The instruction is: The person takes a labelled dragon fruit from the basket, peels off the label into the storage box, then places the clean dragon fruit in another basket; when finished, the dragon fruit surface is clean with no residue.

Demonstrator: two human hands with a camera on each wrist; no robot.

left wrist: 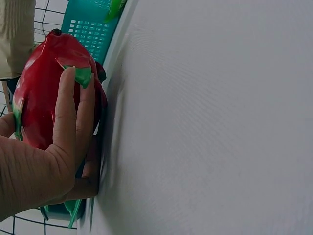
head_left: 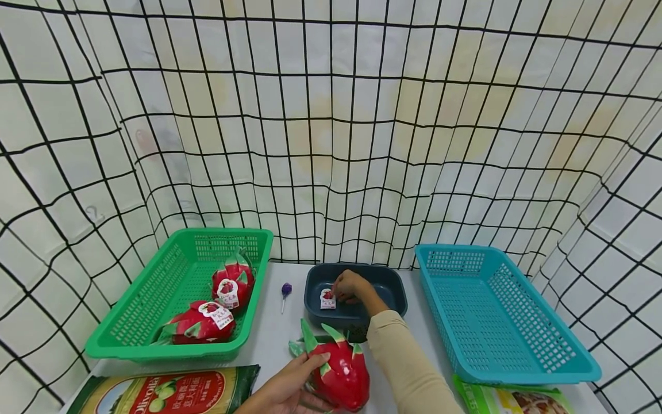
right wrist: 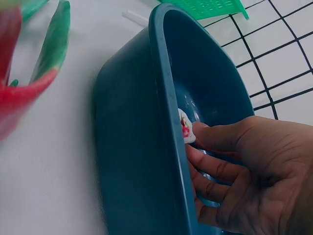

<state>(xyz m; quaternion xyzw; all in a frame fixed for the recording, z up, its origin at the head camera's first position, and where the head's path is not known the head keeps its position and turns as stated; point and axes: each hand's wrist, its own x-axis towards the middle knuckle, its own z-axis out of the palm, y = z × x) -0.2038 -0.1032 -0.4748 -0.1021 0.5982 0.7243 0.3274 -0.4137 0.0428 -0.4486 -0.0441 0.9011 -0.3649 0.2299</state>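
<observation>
My left hand (head_left: 295, 382) grips a red dragon fruit (head_left: 343, 376) with green-tipped scales, low over the table in front of the dark blue basin (head_left: 390, 293). In the left wrist view, fingers (left wrist: 63, 112) lie along the fruit's side, and the thumb is on its opposite side. My right hand (head_left: 354, 286) reaches into the basin. Between its thumb and forefinger it pinches a small white sticker (right wrist: 186, 128) with a dragon fruit picture, close to the basin's inner wall in the right wrist view.
A green basket (head_left: 124, 305) at left holds two dragon fruits (head_left: 199, 323) bearing stickers. A purple lollipop (head_left: 287, 290) lies beside the basin. At right stands a blue basket (head_left: 496, 322). Packages (head_left: 176, 391) lie along the front, and black netting (head_left: 331, 155) surrounds the table.
</observation>
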